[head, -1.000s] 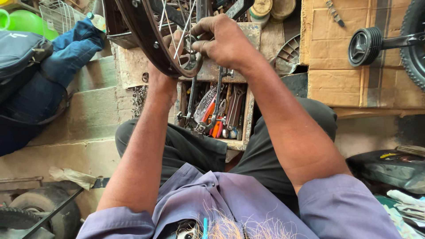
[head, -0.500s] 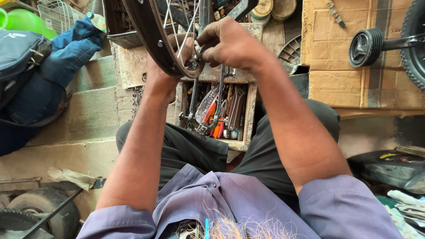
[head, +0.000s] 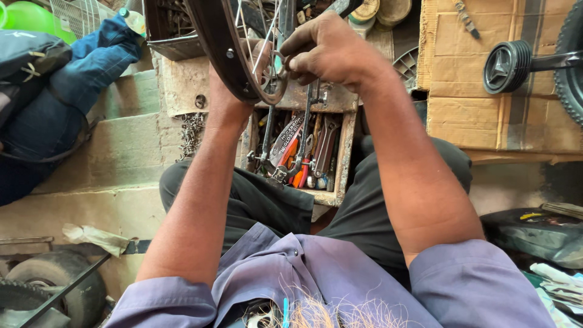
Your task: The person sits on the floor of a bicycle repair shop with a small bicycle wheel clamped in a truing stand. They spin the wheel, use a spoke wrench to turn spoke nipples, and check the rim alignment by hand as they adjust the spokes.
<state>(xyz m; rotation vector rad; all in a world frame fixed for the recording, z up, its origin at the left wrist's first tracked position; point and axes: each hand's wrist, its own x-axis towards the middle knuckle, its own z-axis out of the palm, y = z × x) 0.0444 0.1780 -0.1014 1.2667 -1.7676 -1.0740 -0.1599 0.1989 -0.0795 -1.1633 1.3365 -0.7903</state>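
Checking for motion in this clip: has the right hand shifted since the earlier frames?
Yes, slightly. The right hand has edged up and away from the wooden tool box below, fingers at the wheel hub.

Worn concrete steps (head: 121, 146) beside cardboard boxes (head: 504, 91).

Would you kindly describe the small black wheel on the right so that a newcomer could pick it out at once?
Start at the big cardboard box on the right of the view. Lying against its upper right part is the small black wheel, a ribbed plastic disc on a dark axle. Unlike the spoked wheel between the hands, it has no wire spokes.
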